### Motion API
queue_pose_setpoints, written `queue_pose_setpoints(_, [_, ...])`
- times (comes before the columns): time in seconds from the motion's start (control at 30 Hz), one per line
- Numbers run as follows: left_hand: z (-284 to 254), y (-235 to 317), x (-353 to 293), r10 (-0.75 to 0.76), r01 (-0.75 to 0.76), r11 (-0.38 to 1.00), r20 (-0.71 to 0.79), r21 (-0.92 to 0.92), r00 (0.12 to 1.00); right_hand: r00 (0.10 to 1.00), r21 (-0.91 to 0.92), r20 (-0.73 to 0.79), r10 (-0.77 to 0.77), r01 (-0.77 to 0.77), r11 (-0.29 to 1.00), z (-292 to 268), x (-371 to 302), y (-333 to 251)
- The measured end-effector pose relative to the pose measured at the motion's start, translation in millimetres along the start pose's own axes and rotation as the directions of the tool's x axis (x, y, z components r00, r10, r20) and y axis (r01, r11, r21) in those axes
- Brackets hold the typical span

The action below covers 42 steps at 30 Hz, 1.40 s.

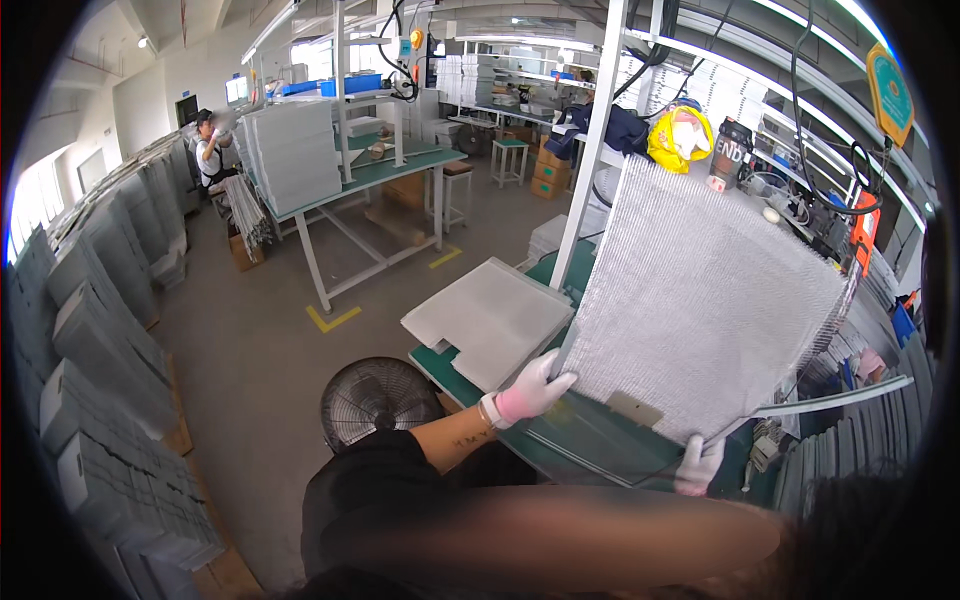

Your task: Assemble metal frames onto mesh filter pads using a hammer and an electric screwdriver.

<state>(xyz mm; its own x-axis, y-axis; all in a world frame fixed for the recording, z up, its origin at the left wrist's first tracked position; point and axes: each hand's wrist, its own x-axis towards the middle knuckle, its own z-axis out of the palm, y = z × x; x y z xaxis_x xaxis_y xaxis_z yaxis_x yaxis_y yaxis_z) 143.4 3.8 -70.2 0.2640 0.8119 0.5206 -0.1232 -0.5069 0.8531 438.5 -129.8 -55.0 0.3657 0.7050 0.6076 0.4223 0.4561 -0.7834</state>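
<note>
A large square silver-grey panel (700,300) with a finely ribbed surface is tilted up over the green-topped table (560,450). My left hand (535,388), in a white and pink glove, is closed on its lower left edge. At the lower right corner my right hand (700,463), gloved the same way, has its fingers wrapped on the edge. A small brownish-grey rectangle (634,407) shows at the panel's lower border. To the left, a stack of flat pale panels (488,318) with a notched corner lies on the table.
A black round fan (376,405) stands on the floor by my left arm. White posts (592,150), a yellow bag (681,138) and a dark cup (730,152) are behind the panel. Stacked panels (110,345) line the left; another person (212,150) sits far left.
</note>
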Motion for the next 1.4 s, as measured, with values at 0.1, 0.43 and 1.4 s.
queue_pose_setpoints(0.1, [-3.9, -37.9, -31.6, 0.015, -0.017, 1.000, 0.081, 0.025, 0.997, 0.992, 0.010, 0.107, 0.060, -0.061, 0.998, 0.6, -29.8, 23.8])
queue_pose_setpoints(0.43, [-16.0, 72.5, 39.6, -0.006, 0.082, 0.938, 0.220, -0.337, 0.976, 1.000, 0.134, 0.012, 0.007, -0.008, 0.991, -17.3, 29.3, -32.6])
queue_pose_setpoints(1.4, [-30.3, 19.7, 10.1, -0.156, 0.206, 0.968, 0.302, -0.141, 0.941, 0.960, 0.066, 0.186, 0.210, -0.226, 0.972, -19.1, -4.1, 5.0])
